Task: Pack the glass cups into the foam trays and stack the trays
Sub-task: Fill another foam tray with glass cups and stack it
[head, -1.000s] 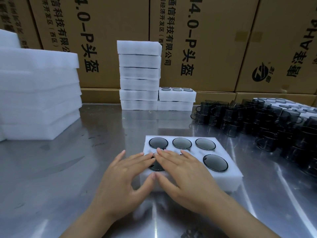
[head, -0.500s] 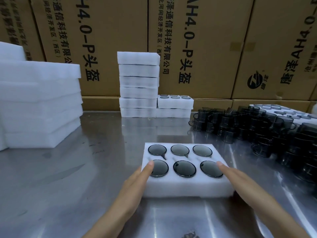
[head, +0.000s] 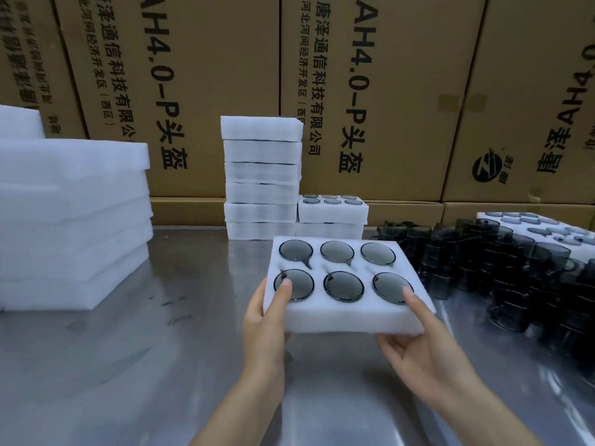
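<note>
The foam tray [head: 346, 312] in the person's hands is full: all six wells hold a dark glass cup, seated with rims about level with the foam. The left hand [head: 265, 320] grips the tray's near-left corner, thumb on top at the rim of the front-left cup [head: 294, 284], fingers hidden underneath. The right hand [head: 425, 346] grips the near-right corner the same way, thumb over the top edge beside the front-right cup [head: 393, 288], fingers curled under the bottom. The hands are well apart, one at each end, and the tray appears raised off the steel table [head: 128, 365], tilted slightly toward the camera.

So packing of this tray looks finished, and the step in hand is judged to be carrying it to a stack. At the back, against the cardboard boxes [head: 370, 91], stands a tall stack of trays [head: 262, 175] with a shorter stack [head: 331, 217] touching its right side, its top tray also showing filled wells (the likely landing spot, though that is a guess).

Much remains. A large crowd of loose cups [head: 502, 259] sits on the right of the table, with another partly visible tray [head: 541, 226] behind it. A pile of foam sheets [head: 70, 220] waits on the left; whether these are empty trays cannot be told from here.
</note>
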The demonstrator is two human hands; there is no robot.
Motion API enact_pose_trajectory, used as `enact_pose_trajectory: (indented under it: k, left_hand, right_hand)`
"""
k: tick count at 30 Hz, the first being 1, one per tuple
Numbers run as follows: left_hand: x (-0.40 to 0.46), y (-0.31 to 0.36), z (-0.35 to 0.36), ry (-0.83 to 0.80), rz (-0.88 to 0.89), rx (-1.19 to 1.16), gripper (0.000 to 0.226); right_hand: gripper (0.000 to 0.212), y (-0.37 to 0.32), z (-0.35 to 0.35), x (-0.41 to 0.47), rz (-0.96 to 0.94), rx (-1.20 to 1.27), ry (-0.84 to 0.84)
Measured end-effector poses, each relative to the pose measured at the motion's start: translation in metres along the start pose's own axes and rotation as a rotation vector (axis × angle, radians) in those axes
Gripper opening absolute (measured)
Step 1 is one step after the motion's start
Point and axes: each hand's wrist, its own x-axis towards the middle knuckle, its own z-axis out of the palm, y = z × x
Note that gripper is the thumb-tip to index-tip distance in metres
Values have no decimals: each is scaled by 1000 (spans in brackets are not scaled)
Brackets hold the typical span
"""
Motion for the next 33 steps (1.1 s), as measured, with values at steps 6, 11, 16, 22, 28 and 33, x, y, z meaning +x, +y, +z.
enact_pose_trajectory:
  k: [6, 11, 16, 22, 28, 33]
  left_hand:
    - [47, -11, 23, 71, -5, -117, 31]
    - [87, -23, 28, 4, -48, -128, 45]
    - [117, -48, 27, -46, -138, 34, 33]
    - [146, -60, 25, -55, -181, 99, 27]
    - [152, -66, 26, -81, -150, 245, 26]
    - [149, -64, 22, -144, -139, 215, 28]
  right_hand:
    - [52, -1, 29, 51, 71, 9, -40]
    - [26, -24, 57, 101, -42, -26, 12]
    - [20, -72, 90, 163, -122, 49, 29]
    - [25, -125, 116, 245, -199, 54, 174]
    - [38, -135, 120, 314, -205, 37, 298]
    - [41, -129, 133, 352, -187, 44, 269]
